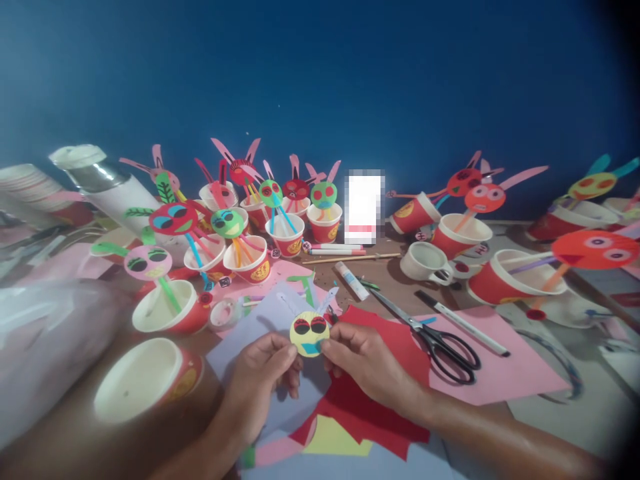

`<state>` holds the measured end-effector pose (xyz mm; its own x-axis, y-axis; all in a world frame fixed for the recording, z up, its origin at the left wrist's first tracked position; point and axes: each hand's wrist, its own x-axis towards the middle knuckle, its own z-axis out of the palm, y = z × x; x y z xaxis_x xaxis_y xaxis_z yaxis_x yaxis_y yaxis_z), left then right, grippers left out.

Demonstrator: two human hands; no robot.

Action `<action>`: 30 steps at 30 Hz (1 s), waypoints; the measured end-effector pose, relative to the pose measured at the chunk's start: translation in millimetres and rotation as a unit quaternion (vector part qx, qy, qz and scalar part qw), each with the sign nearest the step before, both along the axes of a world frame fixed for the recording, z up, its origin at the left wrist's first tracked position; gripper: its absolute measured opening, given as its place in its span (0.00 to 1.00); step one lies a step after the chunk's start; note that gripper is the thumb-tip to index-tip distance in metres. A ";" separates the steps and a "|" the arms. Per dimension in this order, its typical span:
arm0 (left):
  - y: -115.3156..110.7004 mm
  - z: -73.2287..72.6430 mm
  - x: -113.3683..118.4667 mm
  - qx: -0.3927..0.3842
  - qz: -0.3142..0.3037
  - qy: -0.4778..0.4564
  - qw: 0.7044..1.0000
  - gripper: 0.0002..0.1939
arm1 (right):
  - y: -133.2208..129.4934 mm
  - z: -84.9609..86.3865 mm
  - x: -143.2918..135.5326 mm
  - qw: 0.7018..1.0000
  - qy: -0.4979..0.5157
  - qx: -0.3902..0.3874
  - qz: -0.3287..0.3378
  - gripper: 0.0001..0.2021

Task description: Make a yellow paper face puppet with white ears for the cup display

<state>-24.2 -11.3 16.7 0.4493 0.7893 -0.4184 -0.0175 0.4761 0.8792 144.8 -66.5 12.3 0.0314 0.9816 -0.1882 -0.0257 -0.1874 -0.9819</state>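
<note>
Between my two hands is a round yellow paper face (306,341) with dark eyes on red patches, a blue mouth and two pale lilac ears. My left hand (263,370) pinches its left edge between thumb and fingers. My right hand (363,360) grips the right edge, its thumb near the blue mouth. Beneath the hands lie a lilac paper sheet (235,353), a cut red paper sheet (400,353) and a yellow paper scrap (340,440). Black-handled scissors (425,327) rest to the right of my right hand, on the red and pink paper.
Paper cups with paper faces on coloured strips, such as this pink face (149,262), stand along the back and sides. A bare cup (143,383) leans at front left. A glue stick (351,281), a marker (463,323) and a white mug (425,261) sit beyond my hands.
</note>
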 end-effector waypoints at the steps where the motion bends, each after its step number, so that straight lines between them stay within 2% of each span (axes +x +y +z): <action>1: 0.2 -0.8 -0.5 -0.001 -0.003 0.001 1.000 0.13 | -0.3 -0.6 -0.3 1.000 -0.006 -0.003 -0.001 0.15; 7: 0.8 -2.3 -1.1 -0.024 -0.024 -0.025 0.999 0.12 | -0.3 -2.7 -0.1 1.000 -0.020 -0.013 -0.003 0.15; 12: 0.3 -3.8 -2.3 -0.016 -0.024 -0.011 1.000 0.11 | -2.6 -5.7 -1.3 0.999 -0.035 -0.010 0.005 0.15; 14: 0.8 -4.7 -3.0 -0.005 -0.018 -0.005 1.000 0.11 | -3.5 -6.2 -0.2 0.999 -0.051 0.011 0.003 0.14; 16: 1.9 -4.7 -3.7 0.003 -0.013 -0.007 1.000 0.10 | -3.6 -6.5 3.3 0.990 -0.126 0.063 0.000 0.11; 18: 3.8 -3.3 -4.5 0.009 -0.003 -0.014 1.000 0.10 | -2.8 -7.6 8.4 0.957 -0.250 0.149 0.006 0.07; 20: 6.2 -1.2 -5.9 0.014 0.008 -0.024 1.000 0.10 | -1.6 -10.2 13.5 0.903 -0.367 0.225 0.016 0.06; 23: 10.1 1.3 -9.2 0.029 0.019 -0.039 0.999 0.11 | 0.9 -17.0 18.6 0.846 -0.471 0.250 0.019 0.11; 27: 15.5 2.3 -13.1 0.044 0.043 -0.047 0.997 0.11 | 4.7 -29.0 22.3 0.807 -0.538 0.245 0.013 0.12; 30: 19.7 3.5 -14.2 0.050 0.059 -0.052 0.996 0.12 | 7.4 -36.2 26.2 0.795 -0.552 0.250 0.005 0.14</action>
<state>-38.4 8.5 20.2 0.3878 0.8746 -0.2910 -0.1615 0.3752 0.9127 170.9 -59.2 -23.8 -0.1019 0.9260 0.3636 0.9031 0.2394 -0.3566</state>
